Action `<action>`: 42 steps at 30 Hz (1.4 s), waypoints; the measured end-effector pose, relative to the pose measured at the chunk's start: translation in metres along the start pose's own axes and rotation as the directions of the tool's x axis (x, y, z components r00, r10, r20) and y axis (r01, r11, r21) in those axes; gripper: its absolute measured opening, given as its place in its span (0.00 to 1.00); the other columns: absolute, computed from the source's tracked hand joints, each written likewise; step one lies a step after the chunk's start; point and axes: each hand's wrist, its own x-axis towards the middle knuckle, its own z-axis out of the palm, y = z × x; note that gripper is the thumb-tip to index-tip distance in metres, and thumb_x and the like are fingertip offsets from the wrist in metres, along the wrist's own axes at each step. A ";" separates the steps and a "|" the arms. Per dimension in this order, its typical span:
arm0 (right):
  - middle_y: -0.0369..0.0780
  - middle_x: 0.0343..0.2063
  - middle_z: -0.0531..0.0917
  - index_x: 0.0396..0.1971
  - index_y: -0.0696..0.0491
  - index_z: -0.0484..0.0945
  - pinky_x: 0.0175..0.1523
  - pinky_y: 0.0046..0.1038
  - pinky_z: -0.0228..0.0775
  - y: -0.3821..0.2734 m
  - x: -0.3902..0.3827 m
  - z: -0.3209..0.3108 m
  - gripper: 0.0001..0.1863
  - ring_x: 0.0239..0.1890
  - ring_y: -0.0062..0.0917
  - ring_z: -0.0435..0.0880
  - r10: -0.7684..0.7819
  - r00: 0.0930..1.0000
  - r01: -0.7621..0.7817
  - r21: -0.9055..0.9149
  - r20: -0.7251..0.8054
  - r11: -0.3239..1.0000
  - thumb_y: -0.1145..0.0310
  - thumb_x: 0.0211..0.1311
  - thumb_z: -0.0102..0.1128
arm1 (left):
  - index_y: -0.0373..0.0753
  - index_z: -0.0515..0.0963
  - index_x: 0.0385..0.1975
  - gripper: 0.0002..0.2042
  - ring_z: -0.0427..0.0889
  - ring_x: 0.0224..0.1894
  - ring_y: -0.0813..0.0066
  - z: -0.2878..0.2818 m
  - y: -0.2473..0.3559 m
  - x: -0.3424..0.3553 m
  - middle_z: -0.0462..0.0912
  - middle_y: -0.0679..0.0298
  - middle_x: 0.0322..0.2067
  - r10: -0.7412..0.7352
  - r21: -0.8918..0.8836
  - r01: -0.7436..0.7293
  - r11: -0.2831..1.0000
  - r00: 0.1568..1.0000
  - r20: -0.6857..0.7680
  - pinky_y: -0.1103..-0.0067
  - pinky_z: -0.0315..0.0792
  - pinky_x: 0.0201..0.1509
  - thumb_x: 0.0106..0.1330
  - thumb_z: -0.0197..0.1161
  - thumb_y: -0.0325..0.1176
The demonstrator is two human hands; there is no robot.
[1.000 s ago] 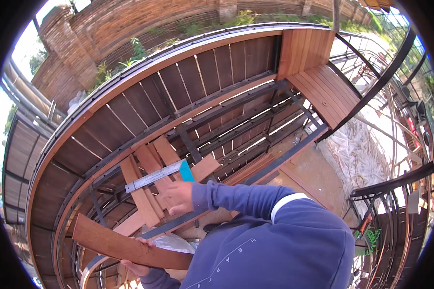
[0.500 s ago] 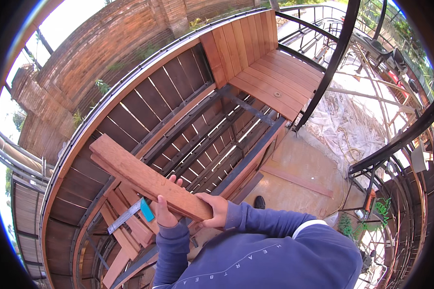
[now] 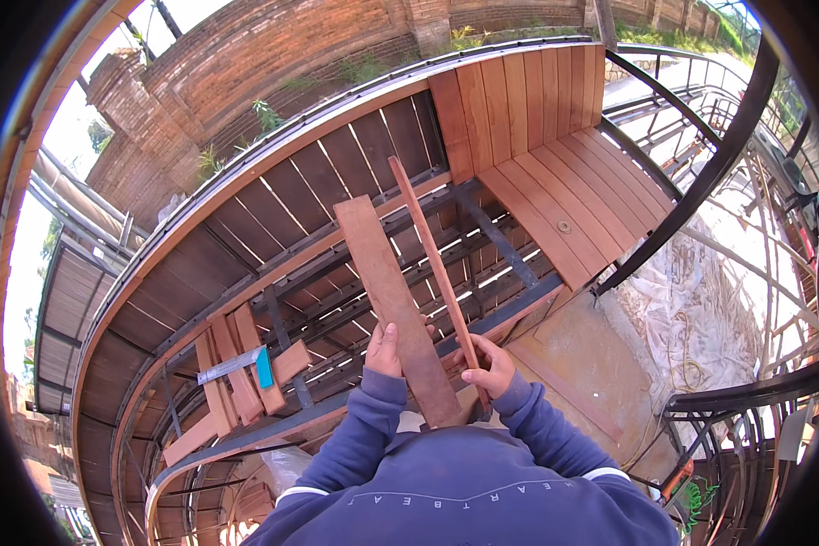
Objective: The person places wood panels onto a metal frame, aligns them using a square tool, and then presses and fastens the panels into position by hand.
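Observation:
My left hand (image 3: 387, 351) grips a wide reddish-brown wooden board (image 3: 396, 305) near its lower end, its flat face turned up. In my right hand (image 3: 490, 366) is a second wooden board (image 3: 434, 255), held on edge so that only its narrow side shows. The two boards are apart, both pointing away from me over the open black metal bench frame (image 3: 496, 238). To the left, a try square (image 3: 232, 366) with a turquoise stock rests across several short wooden boards (image 3: 217, 387) laid on the frame.
At the far right, wooden slats cover the bench seat (image 3: 564, 196) and backrest (image 3: 523, 100). A curved black metal post (image 3: 701, 196) rises beside it. Plastic sheeting (image 3: 701, 309) covers ground on the right. A brick wall (image 3: 291, 55) runs behind. A loose board (image 3: 569, 391) lies on the floor.
The boards, stacked together and pointing left before, are now separated, one in each hand, and point away from me. My right hand has moved right. The view has turned left.

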 end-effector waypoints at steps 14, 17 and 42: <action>0.45 0.27 0.72 0.55 0.66 0.55 0.23 0.25 0.63 0.013 0.026 0.027 0.43 0.18 0.25 0.70 0.158 0.881 -0.424 0.594 0.447 0.684 0.55 0.39 0.54 | 0.32 0.69 0.45 0.13 0.75 0.37 0.81 -0.216 0.072 -0.040 0.77 0.63 0.38 0.547 0.482 -0.316 0.817 0.689 -0.475 0.82 0.70 0.42 0.65 0.51 0.32; 0.45 0.27 0.73 0.52 0.65 0.60 0.27 0.28 0.66 0.026 0.041 0.035 0.40 0.22 0.27 0.73 0.274 0.922 -0.319 0.135 0.272 0.938 0.59 0.36 0.59 | 0.31 0.70 0.45 0.13 0.75 0.37 0.80 -0.270 0.098 -0.066 0.77 0.63 0.37 0.616 0.661 -0.168 0.732 0.578 -0.535 0.83 0.69 0.40 0.63 0.53 0.29; 0.47 0.31 0.74 0.45 0.60 0.62 0.35 0.31 0.71 0.028 0.018 0.050 0.37 0.31 0.38 0.78 -0.578 0.816 0.243 -0.910 0.005 0.335 0.64 0.32 0.70 | 0.34 0.71 0.46 0.15 0.73 0.36 0.78 -0.214 0.170 -0.043 0.75 0.62 0.35 0.580 0.846 -0.053 0.531 0.750 -0.317 0.83 0.69 0.41 0.59 0.57 0.31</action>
